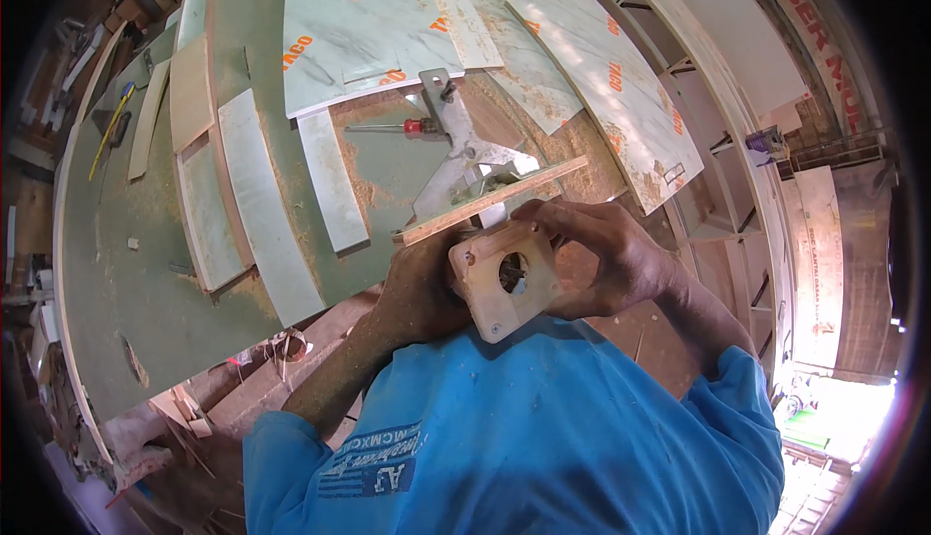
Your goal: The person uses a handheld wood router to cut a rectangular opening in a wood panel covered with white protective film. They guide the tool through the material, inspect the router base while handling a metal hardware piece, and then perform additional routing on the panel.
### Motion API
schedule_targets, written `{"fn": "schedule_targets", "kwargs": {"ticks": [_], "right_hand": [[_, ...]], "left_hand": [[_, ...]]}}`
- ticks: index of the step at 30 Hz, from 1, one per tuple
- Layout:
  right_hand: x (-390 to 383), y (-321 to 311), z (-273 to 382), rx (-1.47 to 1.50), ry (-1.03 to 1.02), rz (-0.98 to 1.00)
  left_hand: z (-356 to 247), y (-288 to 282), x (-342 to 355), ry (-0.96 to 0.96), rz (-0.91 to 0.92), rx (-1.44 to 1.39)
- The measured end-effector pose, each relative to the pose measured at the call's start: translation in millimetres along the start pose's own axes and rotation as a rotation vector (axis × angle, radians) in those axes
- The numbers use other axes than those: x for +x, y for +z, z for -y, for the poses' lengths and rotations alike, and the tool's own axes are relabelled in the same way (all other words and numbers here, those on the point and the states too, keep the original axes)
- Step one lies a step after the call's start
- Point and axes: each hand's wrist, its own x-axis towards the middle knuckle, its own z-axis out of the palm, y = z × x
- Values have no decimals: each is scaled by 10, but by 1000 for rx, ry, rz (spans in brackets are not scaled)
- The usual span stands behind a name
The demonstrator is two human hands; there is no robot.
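Observation:
Close to my chest I hold a pale wooden block (482, 294) with a round hole through it and screw heads near its corners. My left hand (419, 288) grips its left side, its fingers partly hidden behind it. My right hand (609, 252) is closed on the right side, with thumb and fingers at the edge. Just beyond the block runs a thin plywood strip (495, 199), seen edge-on. Past the strip a grey metal bracket (467, 137) reaches over the bench; whether it is fixed to the strip I cannot tell. A screwdriver (415, 127) with a red handle lies beside the bracket.
Marble-patterned panels (369, 31) lie across the far side of the green bench (116, 273). Narrow white boards (267, 200) and sawdust are spread over its left and middle. A yellow-and-black tool (113, 128) is at far left. White shelving (718, 181) stands at right.

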Motion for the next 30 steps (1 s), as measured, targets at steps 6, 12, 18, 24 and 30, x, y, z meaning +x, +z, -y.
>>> {"fn": "schedule_targets", "kwargs": {"ticks": [6, 12, 18, 24, 30], "right_hand": [[80, -22, -112, 100, 6, -26], [120, -103, -209, 629, 368, -14], [295, -61, -147, 517, 708, -90], [285, -73, -39, 409, 818, -84], [346, -17, 60, 419, 827, -205]], "left_hand": [[67, -14, 95, 115, -76, -9], [71, 34, 166, 70, -61, 0], [-121, 18, 244, -13, -7, 68], [-125, 45, 253, 83, 34, 63], [-45, 96, 239, 32, 81, 1]]}}
